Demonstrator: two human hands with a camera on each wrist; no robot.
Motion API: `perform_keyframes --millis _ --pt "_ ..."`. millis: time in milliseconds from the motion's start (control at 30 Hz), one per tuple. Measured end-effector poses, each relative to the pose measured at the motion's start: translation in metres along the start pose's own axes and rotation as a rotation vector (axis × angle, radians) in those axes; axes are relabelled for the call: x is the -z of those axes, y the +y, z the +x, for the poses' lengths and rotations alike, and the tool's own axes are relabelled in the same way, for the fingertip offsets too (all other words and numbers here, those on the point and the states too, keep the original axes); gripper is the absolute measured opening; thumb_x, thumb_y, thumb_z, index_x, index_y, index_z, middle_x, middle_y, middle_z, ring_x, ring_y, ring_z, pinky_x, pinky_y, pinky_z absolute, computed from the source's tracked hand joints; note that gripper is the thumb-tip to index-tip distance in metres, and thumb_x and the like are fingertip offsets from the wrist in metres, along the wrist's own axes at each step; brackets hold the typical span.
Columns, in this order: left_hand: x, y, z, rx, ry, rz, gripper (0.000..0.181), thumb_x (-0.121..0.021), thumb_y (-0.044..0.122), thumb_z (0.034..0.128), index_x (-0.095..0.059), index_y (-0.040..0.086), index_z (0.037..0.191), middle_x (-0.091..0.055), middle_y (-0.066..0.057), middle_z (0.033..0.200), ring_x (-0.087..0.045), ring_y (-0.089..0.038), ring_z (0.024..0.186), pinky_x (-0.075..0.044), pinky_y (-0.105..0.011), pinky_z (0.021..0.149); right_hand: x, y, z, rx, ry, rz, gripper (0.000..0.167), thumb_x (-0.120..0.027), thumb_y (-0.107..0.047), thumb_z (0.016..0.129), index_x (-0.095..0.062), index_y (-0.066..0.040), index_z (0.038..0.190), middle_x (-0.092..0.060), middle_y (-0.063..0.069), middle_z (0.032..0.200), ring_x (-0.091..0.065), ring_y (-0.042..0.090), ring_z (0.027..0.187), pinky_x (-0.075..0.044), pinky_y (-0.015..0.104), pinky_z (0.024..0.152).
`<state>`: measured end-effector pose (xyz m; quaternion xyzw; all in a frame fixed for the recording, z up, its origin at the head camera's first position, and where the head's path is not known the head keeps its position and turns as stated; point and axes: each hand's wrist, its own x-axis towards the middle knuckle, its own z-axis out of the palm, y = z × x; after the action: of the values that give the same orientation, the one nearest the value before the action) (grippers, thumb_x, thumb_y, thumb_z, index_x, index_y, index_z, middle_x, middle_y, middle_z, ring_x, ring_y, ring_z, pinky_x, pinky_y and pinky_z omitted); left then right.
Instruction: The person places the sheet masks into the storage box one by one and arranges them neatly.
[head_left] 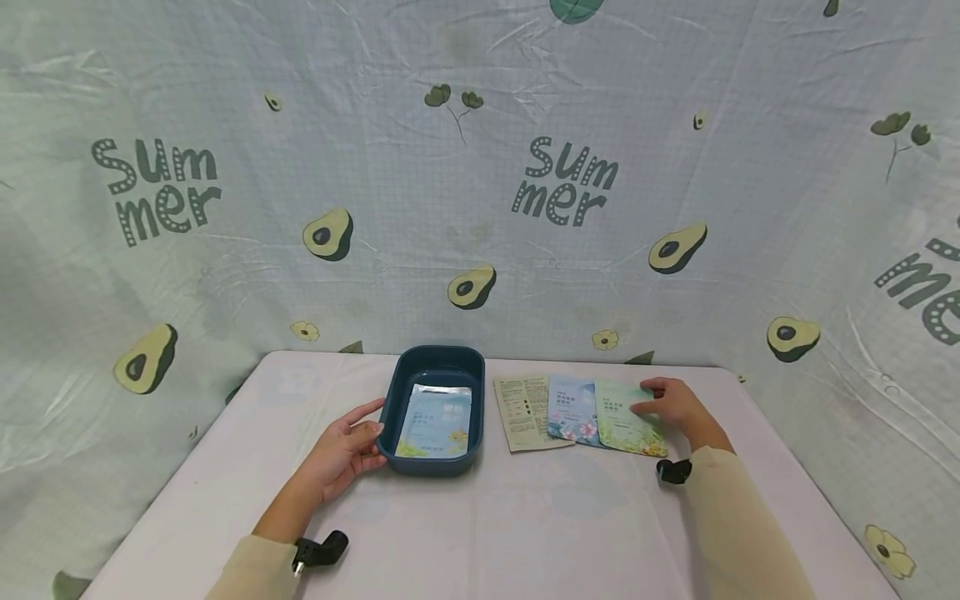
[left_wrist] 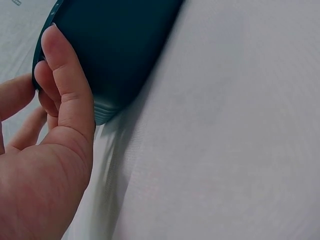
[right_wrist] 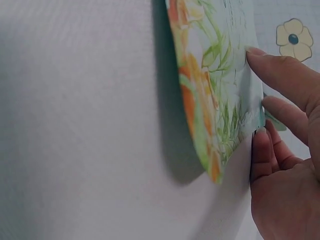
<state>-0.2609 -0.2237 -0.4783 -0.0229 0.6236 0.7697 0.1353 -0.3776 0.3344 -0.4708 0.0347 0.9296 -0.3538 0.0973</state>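
My left hand grips the left rim of a dark blue box; a light blue packet lies inside it. The left wrist view shows the hand with its fingers at the edge of the box. On the right, my right hand pinches the right edge of a green packet. Seen from the right wrist, the fingers of that hand are at the edge of the green packet, its lower part raised off the table.
A blue packet with pink flowers is partly covered by the green one. Left of it, a beige printed packet lies close to the box. A patterned cloth hangs behind the pale table.
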Motion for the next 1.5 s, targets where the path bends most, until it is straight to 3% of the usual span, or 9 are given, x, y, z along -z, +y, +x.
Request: perform_keyframes --millis 233,833,1100,1367,1500 --pt "0.0 -0.001 0.0 0.003 0.004 -0.003 0.062 -0.054 0.011 0.1063 -0.028 0.015 0.162 -0.066 0.0 0.103 -0.061 -0.01 0.073 -0.062 -0.026 0.074 0.001 0.001 0.004 -0.018 -0.006 -0.023 0.077 -0.079 -0.029 0.09 -0.044 0.005 0.149 -0.044 0.031 0.148 -0.045 0.043 0.127 -0.036 0.062 0.114" --pt "0.001 -0.002 0.001 -0.004 0.002 -0.004 0.061 -0.053 0.01 0.1065 -0.028 0.015 0.162 -0.066 0.0 0.101 -0.06 -0.011 0.074 -0.062 -0.027 0.074 0.0 -0.001 0.005 -0.044 -0.014 -0.005 0.078 -0.079 -0.028 0.089 -0.041 0.0 0.151 -0.034 0.035 0.153 -0.037 0.049 0.137 -0.031 0.066 0.118" --pt "0.002 -0.003 0.002 -0.002 -0.002 0.006 0.061 -0.054 0.011 0.1064 -0.028 0.015 0.162 -0.065 0.0 0.102 -0.061 -0.011 0.074 -0.062 -0.027 0.075 -0.003 -0.004 0.003 -0.013 0.038 -0.034 0.077 -0.079 -0.025 0.089 -0.042 0.002 0.15 -0.039 0.035 0.148 -0.042 0.047 0.13 -0.036 0.064 0.115" --pt "0.001 -0.001 0.002 0.002 -0.001 0.004 0.063 -0.055 0.012 0.1057 -0.028 0.015 0.162 -0.065 0.0 0.101 -0.061 -0.011 0.074 -0.062 -0.027 0.075 -0.004 -0.008 0.003 -0.035 0.008 -0.061 0.08 -0.081 -0.025 0.088 -0.04 0.001 0.152 -0.036 0.035 0.152 -0.039 0.051 0.137 -0.035 0.066 0.115" --pt "0.001 -0.001 0.002 0.005 0.005 0.011 0.062 -0.055 0.011 0.1059 -0.028 0.015 0.162 -0.064 0.001 0.1 -0.06 -0.011 0.074 -0.062 -0.028 0.074 -0.003 -0.009 0.001 -0.041 -0.001 -0.07 0.082 -0.082 -0.025 0.086 -0.04 -0.002 0.153 -0.04 0.035 0.149 -0.043 0.05 0.131 -0.038 0.066 0.113"
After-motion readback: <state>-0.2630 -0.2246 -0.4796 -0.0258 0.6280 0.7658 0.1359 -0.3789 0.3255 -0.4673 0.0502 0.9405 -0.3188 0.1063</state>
